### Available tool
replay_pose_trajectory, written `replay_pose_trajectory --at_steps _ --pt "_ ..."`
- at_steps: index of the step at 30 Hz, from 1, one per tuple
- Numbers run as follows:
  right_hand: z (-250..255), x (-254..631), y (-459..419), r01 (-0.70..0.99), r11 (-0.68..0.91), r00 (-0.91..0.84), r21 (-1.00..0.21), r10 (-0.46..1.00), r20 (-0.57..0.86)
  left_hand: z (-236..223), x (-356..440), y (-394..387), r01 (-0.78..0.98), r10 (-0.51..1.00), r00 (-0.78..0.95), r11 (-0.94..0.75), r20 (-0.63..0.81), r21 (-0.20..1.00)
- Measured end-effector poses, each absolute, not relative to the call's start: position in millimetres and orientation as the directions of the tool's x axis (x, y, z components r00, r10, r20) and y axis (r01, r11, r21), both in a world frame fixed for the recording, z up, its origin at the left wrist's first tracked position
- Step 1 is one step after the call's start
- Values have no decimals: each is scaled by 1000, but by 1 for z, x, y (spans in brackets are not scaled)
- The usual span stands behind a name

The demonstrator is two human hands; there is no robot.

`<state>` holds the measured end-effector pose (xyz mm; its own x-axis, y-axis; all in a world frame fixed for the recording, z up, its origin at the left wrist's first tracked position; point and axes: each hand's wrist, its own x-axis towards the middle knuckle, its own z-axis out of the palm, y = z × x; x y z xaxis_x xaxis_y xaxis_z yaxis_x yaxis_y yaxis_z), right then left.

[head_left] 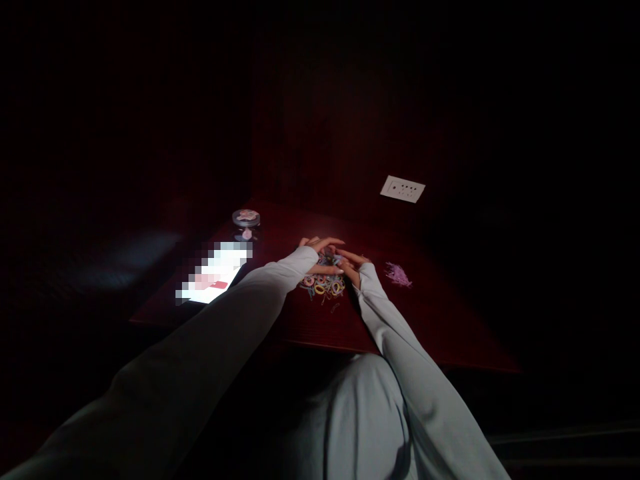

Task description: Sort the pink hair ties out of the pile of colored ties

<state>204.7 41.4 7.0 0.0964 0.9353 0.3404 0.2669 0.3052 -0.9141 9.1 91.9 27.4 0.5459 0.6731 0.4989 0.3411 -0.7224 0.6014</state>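
A pile of small colourful hair ties (323, 287) lies on the dark red wooden table (320, 330) in front of me. My left hand (316, 245) reaches over the pile's far left side, its fingers stretched out and its thumb apart below them. From the right, my right hand (354, 262) curves around the pile with fingers extended and spread from the thumb. Together the two hands frame the far part of the pile, and their fingers come close to each other. Whether any single band is between the fingers is too small to tell.
To the right lies a small bunch of purple bands (398, 275). At the left are a lit phone-like screen (220, 273), partly pixelated, and a clear round jar (247, 223) with a decorated lid. A white socket plate (403, 189) is on the dark wall behind.
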Motion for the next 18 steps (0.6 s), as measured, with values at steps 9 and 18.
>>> replay_pose_trajectory --at_steps 9,18 --pt "1 203 42 195 235 74 -952 964 254 23 9 106 425 683 604 -711 410 560" --pt "15 195 33 207 242 116 -948 956 269 24 12 109 447 714 553 -690 430 570"
